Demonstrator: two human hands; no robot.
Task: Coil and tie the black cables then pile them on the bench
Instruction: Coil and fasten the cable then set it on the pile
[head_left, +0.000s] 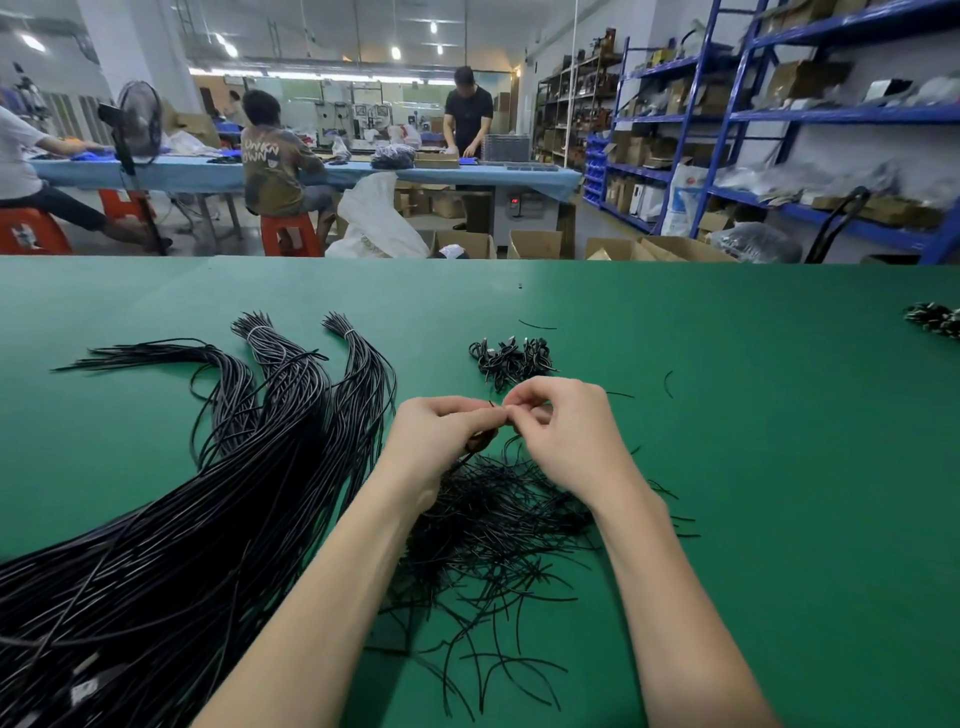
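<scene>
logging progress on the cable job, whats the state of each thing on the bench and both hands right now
left hand: curled, gripping a small coiled cable
right hand: fingertips pinching a thin tie at the coil
long black cables: uncoiled, fanned out on the left, some ends banded
short black ties: loose heap under the wrists
finished coils: tied, piled beyond the hands
green bench: a few stray ties lying on it

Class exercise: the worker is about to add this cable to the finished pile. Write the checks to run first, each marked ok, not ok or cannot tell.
1. Left hand grips the cable: ok.
2. Right hand pinches the tie: ok.
3. Tie twisted fully shut: cannot tell, fingers hide it.
4. Coil neat: cannot tell, mostly hidden.
5. Finished pile within view ahead on the green bench: ok.
6. Spare ties below the hands: ok.
</scene>
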